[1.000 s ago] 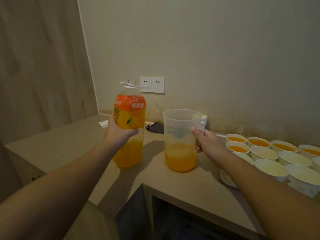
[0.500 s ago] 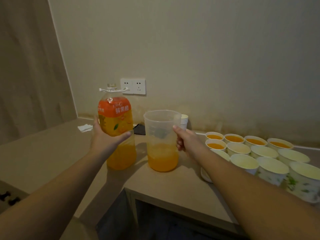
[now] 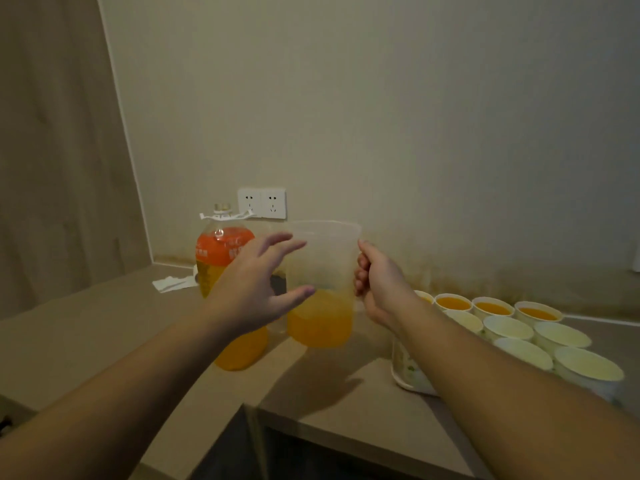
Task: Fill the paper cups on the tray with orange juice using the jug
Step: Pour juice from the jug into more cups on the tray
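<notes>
We let go of the bottle — jug lifted.
Our left hand (image 3: 252, 289), fingers spread wide, had left the orange-labelled plastic juice bottle (image 3: 228, 289) on the counter (image 3: 86, 341); our right hand (image 3: 381, 289) gripped the translucent plastic jug (image 3: 320, 306), raised beside the white paper cups (image 3: 509, 327) — ready for pouring, we judged.

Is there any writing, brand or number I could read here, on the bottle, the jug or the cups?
Bottle: the orange label carries pale characters, too blurred and partly hidden by the left hand to read.
Jug, held by the right hand: faint marks on its wall, none readable.
Paper cups: a green print on the sides, no text I can make out.
Wall socket: no lettering visible.
</notes>
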`<state>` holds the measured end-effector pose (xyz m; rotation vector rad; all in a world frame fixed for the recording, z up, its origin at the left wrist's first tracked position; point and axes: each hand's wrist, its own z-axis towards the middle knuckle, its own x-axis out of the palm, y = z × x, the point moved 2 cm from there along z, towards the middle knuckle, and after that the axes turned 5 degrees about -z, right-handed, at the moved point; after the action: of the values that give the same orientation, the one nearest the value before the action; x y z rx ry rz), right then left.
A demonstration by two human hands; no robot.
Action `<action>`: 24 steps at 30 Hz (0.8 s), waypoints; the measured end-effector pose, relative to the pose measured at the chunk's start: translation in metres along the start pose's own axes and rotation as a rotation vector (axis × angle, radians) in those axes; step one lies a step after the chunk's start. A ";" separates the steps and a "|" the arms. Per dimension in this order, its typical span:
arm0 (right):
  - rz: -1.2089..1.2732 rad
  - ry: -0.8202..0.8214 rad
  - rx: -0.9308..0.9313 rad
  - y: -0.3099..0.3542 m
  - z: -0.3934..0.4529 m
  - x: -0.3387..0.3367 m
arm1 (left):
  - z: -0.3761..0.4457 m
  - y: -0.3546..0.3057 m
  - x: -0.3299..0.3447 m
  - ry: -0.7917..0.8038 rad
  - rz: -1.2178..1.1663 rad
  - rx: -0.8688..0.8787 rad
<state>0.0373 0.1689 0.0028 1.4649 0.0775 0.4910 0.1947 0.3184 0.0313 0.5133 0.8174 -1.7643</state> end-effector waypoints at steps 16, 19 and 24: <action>-0.358 -0.195 -0.145 0.170 -0.038 -0.159 | 0.067 -0.143 0.065 0.199 -0.173 0.275; -0.497 -0.224 -0.138 0.185 -0.048 -0.197 | 0.062 -0.170 0.095 0.297 -0.143 0.303; -0.659 -0.314 -0.102 0.202 -0.053 -0.251 | 0.056 -0.213 0.140 0.372 -0.224 0.358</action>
<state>-0.2618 0.1325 0.1300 1.3072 0.2703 -0.2671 -0.0495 0.2267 0.0319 1.0442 0.8387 -2.0701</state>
